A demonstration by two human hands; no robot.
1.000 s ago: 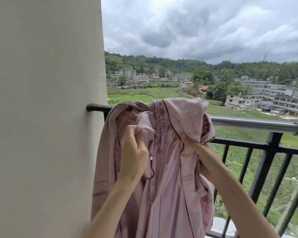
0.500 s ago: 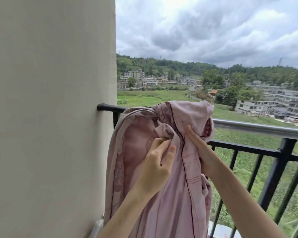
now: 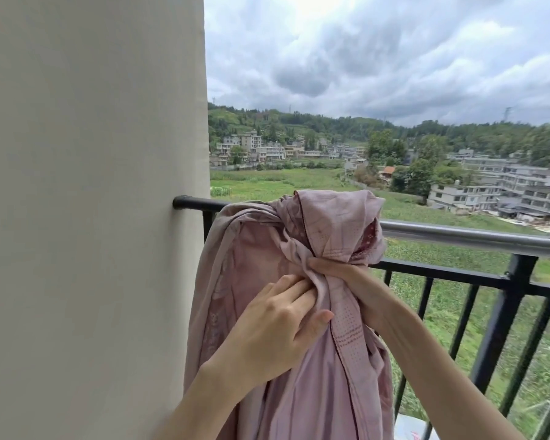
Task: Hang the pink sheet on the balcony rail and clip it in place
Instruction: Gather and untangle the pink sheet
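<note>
So the pink sheet (image 3: 286, 360) is bunched up and slung over the balcony rail (image 3: 458, 238), right where the rail meets the cream wall (image 3: 92, 217) off to the left of both hands. It isn't spread out at all, it's gathered into a thick rope-ish bundle, so its long axis runs straight up and down: a rounded hump sits over the top of the rail above the hands, and the rest hangs down past the wrists and out the bottom of the view. The right hand (image 3: 346, 274) is wrapped around the bundle just under the rail, fingers curled round the gathered neck of fabric and squeezing it narrow there. The left hand (image 3: 277, 325) is just below and to the left of it, nearly touching it, fingers laid together against the folds with the thumb tucked onto the patterned hem strip, so it looks like it's pinching a fold, though the fingertips are buried in cloth. A looser fold of the sheet swoops out to the left of the left hand. The black railing bars (image 3: 502, 312) stand off to the right of the right forearm.
</note>
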